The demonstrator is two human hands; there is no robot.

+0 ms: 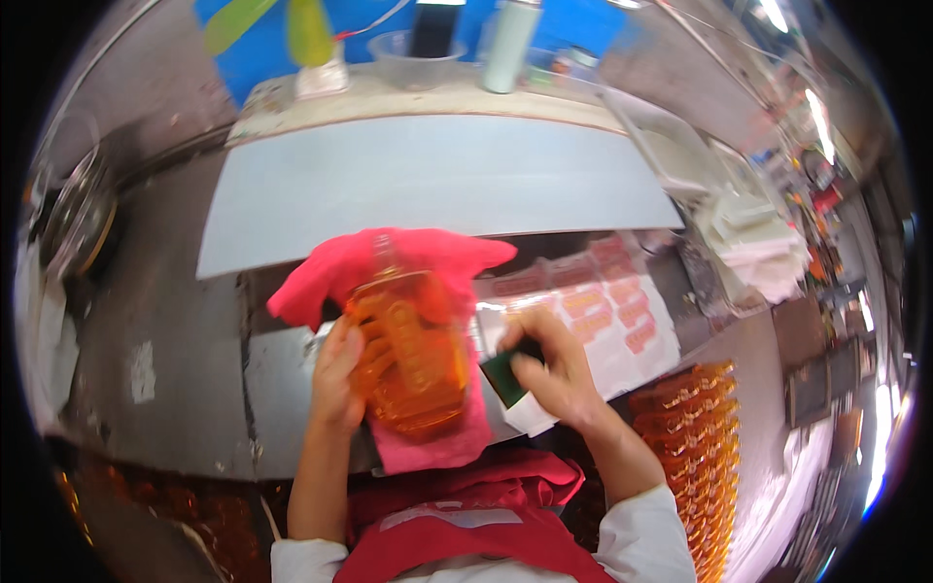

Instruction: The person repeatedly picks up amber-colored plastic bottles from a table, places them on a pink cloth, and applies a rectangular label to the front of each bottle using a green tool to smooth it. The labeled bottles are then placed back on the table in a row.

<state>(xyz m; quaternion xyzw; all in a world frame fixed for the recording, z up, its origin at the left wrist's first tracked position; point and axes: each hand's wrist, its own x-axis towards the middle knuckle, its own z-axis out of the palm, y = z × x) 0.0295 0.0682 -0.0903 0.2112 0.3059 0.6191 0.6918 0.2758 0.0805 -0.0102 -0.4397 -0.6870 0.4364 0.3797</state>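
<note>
An orange glass bottle [412,350] with a clear narrow neck lies over a bright pink cloth [452,444], its neck pointing away from me. My left hand [339,368] grips the bottle's left side. In my right hand [550,364], a small dark green flat pad [510,375] is pinched between thumb and fingers, to the right of the bottle. White paper [528,415] shows just below the pad. Sheets with red-and-gold labels [583,313] lie beyond and to the right of that hand.
A pale board [437,175] spans the bench behind the cloth. On the shelf behind stand a green-bladed fan [310,36], a clear plastic bowl [415,65] and a pale green flask [512,47]. Many orange bottles [692,452] stand in rows at lower right; white stacked material [758,248] lies at right.
</note>
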